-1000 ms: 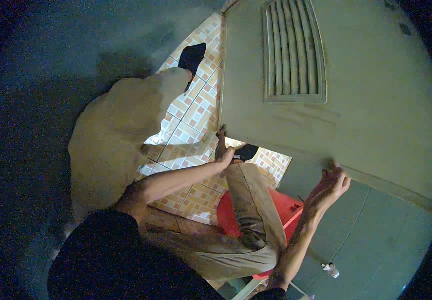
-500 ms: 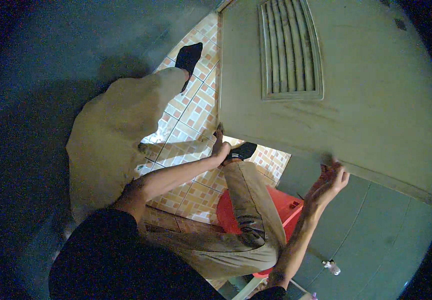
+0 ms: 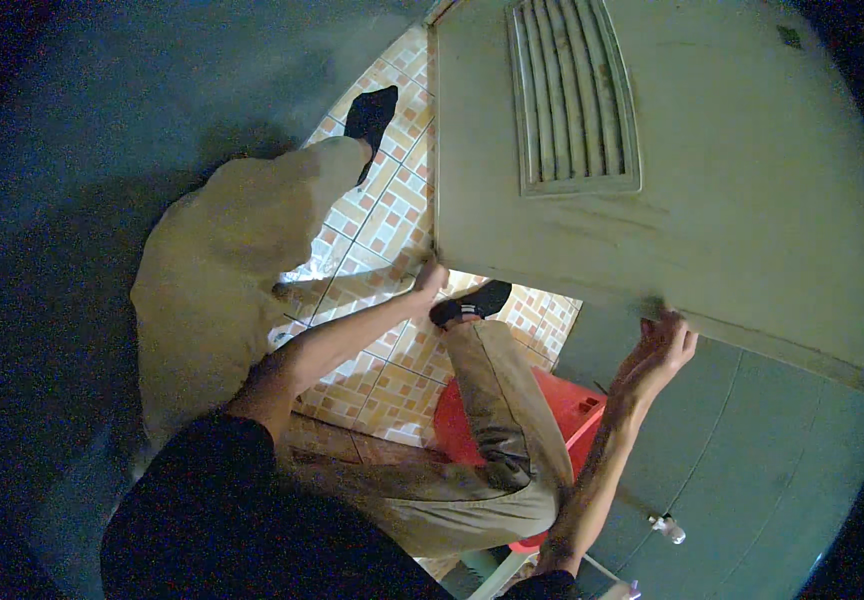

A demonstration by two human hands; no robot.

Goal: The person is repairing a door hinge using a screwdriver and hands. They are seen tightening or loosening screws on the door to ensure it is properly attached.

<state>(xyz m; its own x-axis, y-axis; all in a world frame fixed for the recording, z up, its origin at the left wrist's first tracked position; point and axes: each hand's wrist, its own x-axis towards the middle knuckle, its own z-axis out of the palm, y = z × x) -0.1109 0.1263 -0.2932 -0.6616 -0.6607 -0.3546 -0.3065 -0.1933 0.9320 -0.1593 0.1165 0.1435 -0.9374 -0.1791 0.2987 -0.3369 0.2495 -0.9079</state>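
Steadying the door [image 3: 752, 200] by its near edge seems the step in hand; the next move probably calls for even pressure from both sides. The door lies just beyond both hands, dull olive, streaked between vent [image 3: 577, 100] and near edge (the slats look grimy too). At the door's near left corner, the left hand [image 3: 432, 276] has bent fingers, their grip partly hidden. Farther right along the door's edge, the right hand [image 3: 668, 342] curls its fingers; blur hides whether they pinch anything.
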